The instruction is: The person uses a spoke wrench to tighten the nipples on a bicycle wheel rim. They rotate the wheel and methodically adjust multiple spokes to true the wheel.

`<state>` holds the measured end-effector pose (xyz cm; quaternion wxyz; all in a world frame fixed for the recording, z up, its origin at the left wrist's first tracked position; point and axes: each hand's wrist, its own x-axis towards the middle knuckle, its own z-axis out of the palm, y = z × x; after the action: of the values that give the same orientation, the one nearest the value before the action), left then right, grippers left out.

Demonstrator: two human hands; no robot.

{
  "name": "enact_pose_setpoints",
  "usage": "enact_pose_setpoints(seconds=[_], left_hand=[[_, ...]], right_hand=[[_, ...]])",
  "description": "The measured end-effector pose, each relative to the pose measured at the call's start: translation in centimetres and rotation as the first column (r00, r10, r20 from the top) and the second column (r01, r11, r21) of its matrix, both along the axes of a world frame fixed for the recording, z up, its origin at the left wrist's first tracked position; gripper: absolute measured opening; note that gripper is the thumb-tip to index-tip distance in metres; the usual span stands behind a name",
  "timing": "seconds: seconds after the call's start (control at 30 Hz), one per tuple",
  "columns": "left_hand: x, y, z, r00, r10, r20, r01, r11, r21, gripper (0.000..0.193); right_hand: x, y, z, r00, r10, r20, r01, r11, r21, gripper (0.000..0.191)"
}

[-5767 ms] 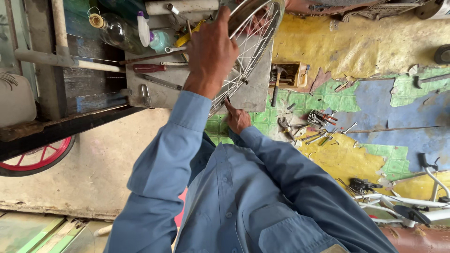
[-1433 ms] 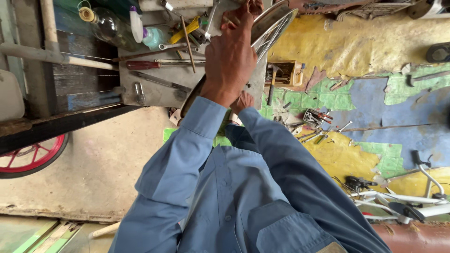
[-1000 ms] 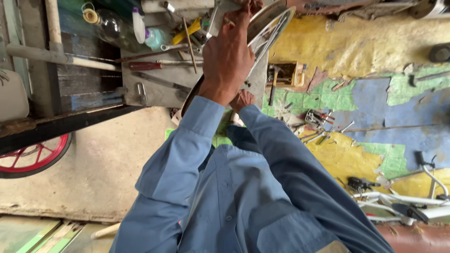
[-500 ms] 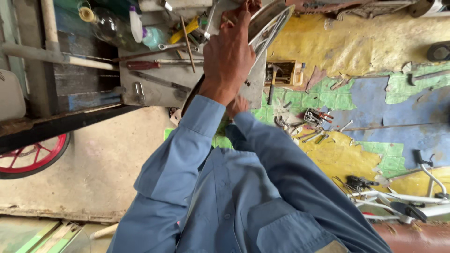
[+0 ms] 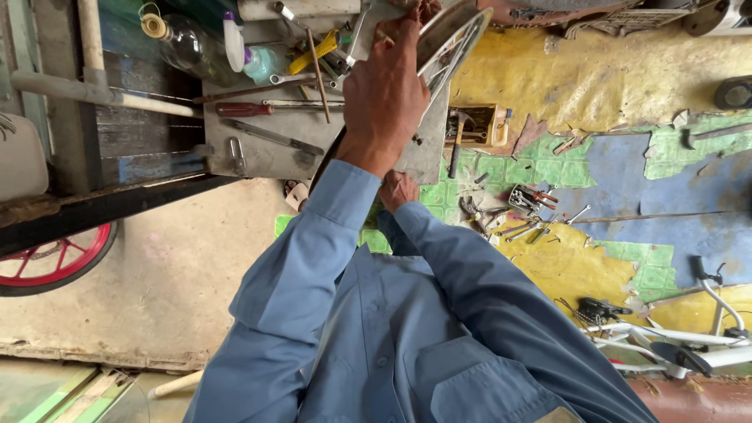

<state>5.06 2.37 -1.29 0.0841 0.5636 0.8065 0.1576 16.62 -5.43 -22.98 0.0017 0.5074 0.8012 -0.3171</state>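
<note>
A person in a blue long-sleeved work shirt fills the lower middle of the view, both arms reaching up toward a grey metal workbench top, the landmark for everything here. The largest thing in hand is a silver spoked bicycle wheel rim, held on edge over the right end of the bench; its top is cut off by the frame and its lower arc is hidden behind the forearm. The left hand is closed over the rim, fingers curled on its near edge, the fingertips partly out of frame. The right hand, just below the bench's right corner, shows only its knuckles; whether it grips anything cannot be told. Left of and below the bench, a red-rimmed wheel is half cut off. On the bench lie a clear glass bottle, a red-handled screwdriver and a yellow-handled tool, tangled among others and hard to make out. Right of the bench, on the yellow, green and blue patched floor, lies a small scatter of wrenches.
</note>
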Motion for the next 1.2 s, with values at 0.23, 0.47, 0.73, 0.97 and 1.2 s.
enact_pose_setpoints(seconds=[0.23, 0.47, 0.73, 0.97, 1.2], left_hand=[[-0.2, -0.5, 0.3, 0.999, -0.008, -0.032, 0.012, 0.993, 0.12, 0.07], [0.5, 0.1, 0.5, 1.0, 0.01, -0.009, -0.009, 0.998, 0.061, 0.073], [0.7, 0.6, 1.1, 1.0, 0.004, -0.031, -0.002, 0.998, 0.066, 0.066], [-0.8, 0.5, 1.8, 0.998, -0.018, 0.062, 0.015, 0.999, 0.048, 0.049], [-0.7, 0.2, 2.1, 1.0, 0.008, 0.018, -0.01, 0.994, 0.108, 0.049]], right_hand=[[0.1, 0.1, -0.2, 0.999, 0.008, 0.044, -0.012, 0.996, 0.084, 0.041], [-0.5, 0.4, 0.1, 0.998, 0.0, 0.07, 0.004, 0.998, -0.062, 0.033], [-0.4, 0.4, 0.1, 0.991, -0.048, -0.128, 0.061, 0.994, 0.094, 0.025], [0.5, -0.3, 0.1, 0.998, 0.042, 0.048, -0.039, 0.998, -0.054, 0.021], [0.1, -0.1, 0.4, 0.996, -0.061, 0.058, 0.065, 0.994, -0.083, 0.029]])
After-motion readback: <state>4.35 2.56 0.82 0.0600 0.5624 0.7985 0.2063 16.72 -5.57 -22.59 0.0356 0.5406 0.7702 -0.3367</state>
